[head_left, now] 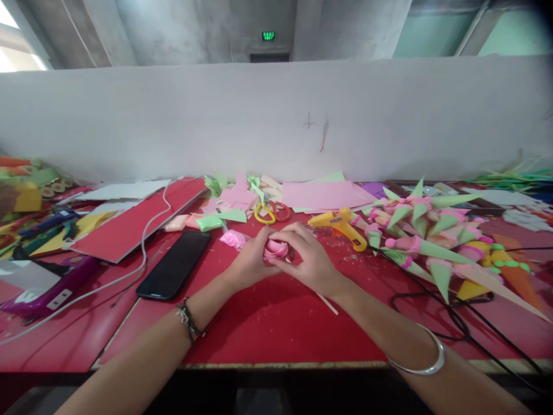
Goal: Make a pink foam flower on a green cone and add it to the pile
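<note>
A small pink rolled paper piece (275,249) is held between both hands above the red table (276,340). My left hand (253,260) is closed around its left side, with the fingertips at its top. On the right side, my right hand (311,260) curves its thumb and fingers against the same piece. A thin pale stick (327,304) shows below my right hand; its upper end is hidden. Close to my left hand lies a pink clay packet (234,239). Yellow-handled scissors (264,214) rest just beyond the hands.
A black phone (175,265) lies left of the hands. To the right are a yellow glue gun (341,225) with a black cable (460,323) and a pile of paper cones (425,230). A purple power strip (54,288) sits far left. A white partition (194,124) stands behind.
</note>
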{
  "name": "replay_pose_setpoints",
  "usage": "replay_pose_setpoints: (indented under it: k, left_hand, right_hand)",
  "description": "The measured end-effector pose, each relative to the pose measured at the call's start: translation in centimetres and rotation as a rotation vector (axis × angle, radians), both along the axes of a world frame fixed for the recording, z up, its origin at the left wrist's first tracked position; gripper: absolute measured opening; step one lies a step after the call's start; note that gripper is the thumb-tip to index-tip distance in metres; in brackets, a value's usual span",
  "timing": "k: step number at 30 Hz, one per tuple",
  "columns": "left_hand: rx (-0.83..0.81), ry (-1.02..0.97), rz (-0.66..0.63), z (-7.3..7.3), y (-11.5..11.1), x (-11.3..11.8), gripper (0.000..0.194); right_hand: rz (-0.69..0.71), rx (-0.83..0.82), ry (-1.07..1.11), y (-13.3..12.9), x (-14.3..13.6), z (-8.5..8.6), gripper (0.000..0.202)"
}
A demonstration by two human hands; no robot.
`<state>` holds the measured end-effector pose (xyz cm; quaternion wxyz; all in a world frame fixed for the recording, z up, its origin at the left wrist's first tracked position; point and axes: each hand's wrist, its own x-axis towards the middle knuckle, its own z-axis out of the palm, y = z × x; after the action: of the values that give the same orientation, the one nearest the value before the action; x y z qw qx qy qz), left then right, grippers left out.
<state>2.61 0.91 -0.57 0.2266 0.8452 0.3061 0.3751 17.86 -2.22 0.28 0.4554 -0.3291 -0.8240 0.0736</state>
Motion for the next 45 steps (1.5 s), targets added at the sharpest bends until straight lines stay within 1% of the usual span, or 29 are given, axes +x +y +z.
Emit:
replay_pose_setpoints:
  k: [4, 10, 14, 18, 22, 26, 30, 34, 39, 42, 45]
  left_hand:
    - [0.001, 0.050, -0.027, 0.02, -0.11, 0.02, 0.044]
    - [0.032, 0.076, -0.038, 0.03, 0.11, -0.22, 0.032]
    - [0.032, 0.071, -0.031, -0.17, 0.32, -0.48, 0.032]
    - [0.051, 0.020, -0.002, -0.47, 0.43, -0.55, 0.043]
    - [0.052, -0.007, -0.009, -0.61, 0.45, -0.57, 0.060]
    - [0.019, 0.035, -0.036, -0.52, 0.49, -0.66, 0.076]
    - [-0.013, 0.120, -0.057, -0.29, 0.43, -0.66, 0.082]
    - [-0.009, 0.161, -0.049, -0.19, 0.23, -0.51, 0.084]
    - [-0.035, 0.113, -0.044, -0.26, 0.16, -0.33, 0.080]
    - [-0.073, 0.036, -0.076, -0.19, 0.20, -0.22, 0.080]
    - [-0.120, -0.068, -0.121, -0.03, 0.12, -0.13, 0.074]
  right_hand:
    - [-0.033, 0.013, 0.011, -0.02, 0.01, -0.04, 0.024]
    - [-0.055, 0.023, 0.007, -0.14, -0.03, -0.01, 0.026]
    - [-0.041, 0.034, -0.037, -0.13, 0.16, 0.03, 0.031]
    - [-0.014, 0.021, -0.071, -0.05, 0.27, -0.04, 0.037]
    - [0.027, -0.023, -0.067, -0.02, 0.21, -0.05, 0.038]
    - [0.059, -0.091, -0.068, -0.03, 0.16, 0.09, 0.035]
    - [0.082, -0.117, -0.059, -0.03, 0.08, 0.13, 0.028]
    - [0.062, -0.123, -0.035, 0.05, -0.09, 0.01, 0.024]
    - [0.066, -0.093, 0.030, 0.08, -0.28, 0.13, 0.016]
    - [0.061, -0.107, 0.063, 0.10, -0.32, 0.27, 0.014]
    - [0.051, -0.129, 0.121, 0.26, -0.25, 0.25, 0.016]
